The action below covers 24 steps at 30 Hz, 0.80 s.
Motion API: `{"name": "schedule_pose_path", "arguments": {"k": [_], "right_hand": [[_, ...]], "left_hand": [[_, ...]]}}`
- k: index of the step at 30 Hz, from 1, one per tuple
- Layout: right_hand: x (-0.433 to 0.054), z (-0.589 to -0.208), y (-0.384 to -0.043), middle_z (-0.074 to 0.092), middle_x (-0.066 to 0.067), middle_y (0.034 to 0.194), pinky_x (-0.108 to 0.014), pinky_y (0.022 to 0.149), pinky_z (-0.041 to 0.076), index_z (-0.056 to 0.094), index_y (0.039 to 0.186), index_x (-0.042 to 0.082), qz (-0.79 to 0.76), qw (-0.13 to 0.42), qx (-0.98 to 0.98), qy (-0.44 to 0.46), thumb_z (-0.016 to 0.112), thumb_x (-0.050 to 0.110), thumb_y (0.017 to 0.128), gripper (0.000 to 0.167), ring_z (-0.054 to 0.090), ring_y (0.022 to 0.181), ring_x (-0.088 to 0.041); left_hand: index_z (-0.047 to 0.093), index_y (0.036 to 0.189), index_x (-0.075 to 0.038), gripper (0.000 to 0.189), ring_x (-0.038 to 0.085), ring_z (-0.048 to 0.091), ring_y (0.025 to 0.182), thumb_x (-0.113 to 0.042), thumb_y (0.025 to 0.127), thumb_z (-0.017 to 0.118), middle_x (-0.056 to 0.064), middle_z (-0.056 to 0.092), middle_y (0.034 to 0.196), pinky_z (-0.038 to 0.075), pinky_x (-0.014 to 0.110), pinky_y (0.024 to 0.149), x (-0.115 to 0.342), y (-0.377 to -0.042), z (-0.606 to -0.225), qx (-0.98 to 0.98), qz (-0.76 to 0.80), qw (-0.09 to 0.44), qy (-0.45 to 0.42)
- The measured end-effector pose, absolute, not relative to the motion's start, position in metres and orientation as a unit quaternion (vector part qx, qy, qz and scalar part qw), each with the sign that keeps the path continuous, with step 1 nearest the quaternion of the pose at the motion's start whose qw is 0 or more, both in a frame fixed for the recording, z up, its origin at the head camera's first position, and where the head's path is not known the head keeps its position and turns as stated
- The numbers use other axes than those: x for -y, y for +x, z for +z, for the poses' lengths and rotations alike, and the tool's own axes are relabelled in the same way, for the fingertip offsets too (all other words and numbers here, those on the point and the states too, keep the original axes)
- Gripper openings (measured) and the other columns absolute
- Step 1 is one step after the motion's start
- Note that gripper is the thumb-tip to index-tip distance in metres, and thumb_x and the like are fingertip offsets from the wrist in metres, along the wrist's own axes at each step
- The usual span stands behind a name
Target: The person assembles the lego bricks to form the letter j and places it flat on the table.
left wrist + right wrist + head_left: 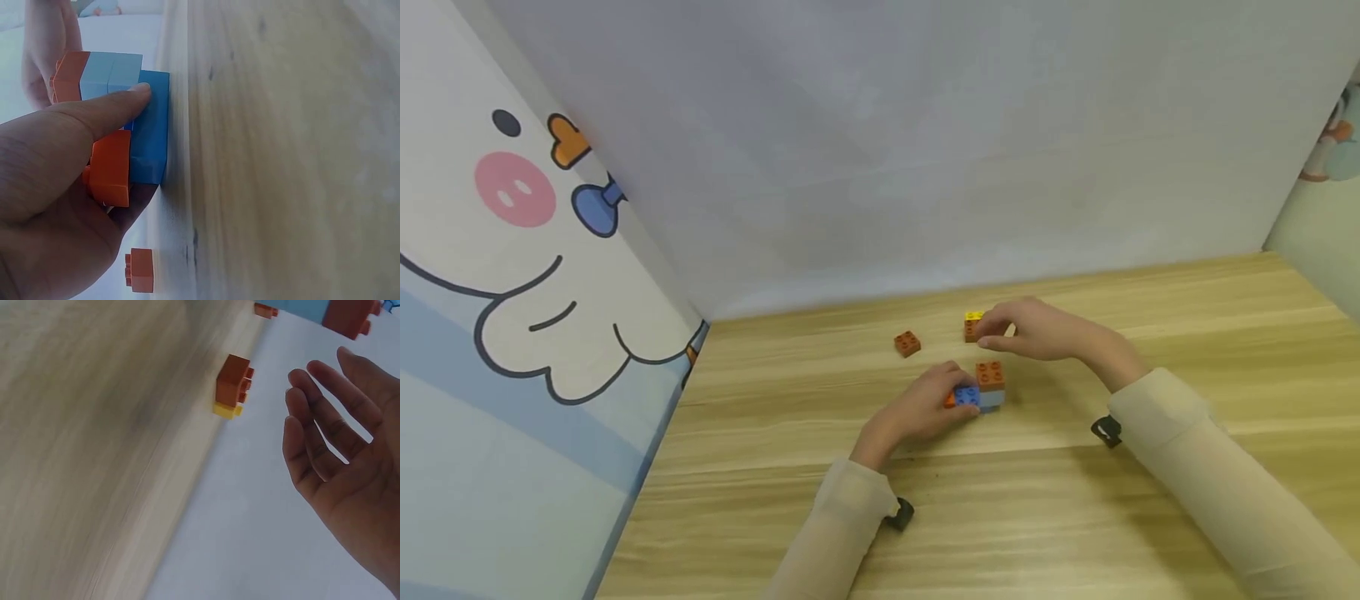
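My left hand (928, 403) grips a small stack of toy building bricks on the table, its thumb along the near side. The stack has a blue base brick (152, 128), an orange brick (111, 167), a blue brick (967, 395), and a light blue brick (112, 75) topped by a brown-orange brick (989, 375). My right hand (1037, 330) hovers past the stack with loosely bent fingers and holds nothing. Beyond its fingertips in the head view stand a brown-orange brick (233, 380) and a yellow brick (225, 410), side by side in the right wrist view.
A lone brown-orange brick (907, 343) lies left of the right hand, toward the back of the wooden table (760, 517). A pale wall covering (925, 150) rises behind the table. A cartoon-printed panel (445, 350) stands along the left side.
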State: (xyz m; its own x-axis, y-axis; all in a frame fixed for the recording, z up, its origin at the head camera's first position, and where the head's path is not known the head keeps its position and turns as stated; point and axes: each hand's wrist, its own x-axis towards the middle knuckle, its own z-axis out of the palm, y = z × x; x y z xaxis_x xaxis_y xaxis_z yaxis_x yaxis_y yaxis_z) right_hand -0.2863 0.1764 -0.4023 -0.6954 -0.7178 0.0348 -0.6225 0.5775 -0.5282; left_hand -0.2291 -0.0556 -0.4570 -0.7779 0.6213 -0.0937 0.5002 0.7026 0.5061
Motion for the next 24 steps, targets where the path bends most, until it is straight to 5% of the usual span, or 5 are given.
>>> {"name": "schedule_pose_path", "arguments": {"k": [24], "right_hand": [[-0.129,-0.415,-0.329,0.068,-0.018,0.129,-0.052,0.100,0.053,0.065,0.132,0.004,-0.213,0.113,-0.892,-0.382,0.063,0.017,0.102,0.033,0.064,0.118,-0.034]], "left_hand": [[0.060,0.136,-0.014,0.039,0.017,0.055,0.131,-0.035,0.103,0.060,0.003,0.061,0.139,0.044,0.031,0.114,0.031,-0.222,-0.456,-0.912,0.211,0.124,0.328]]}}
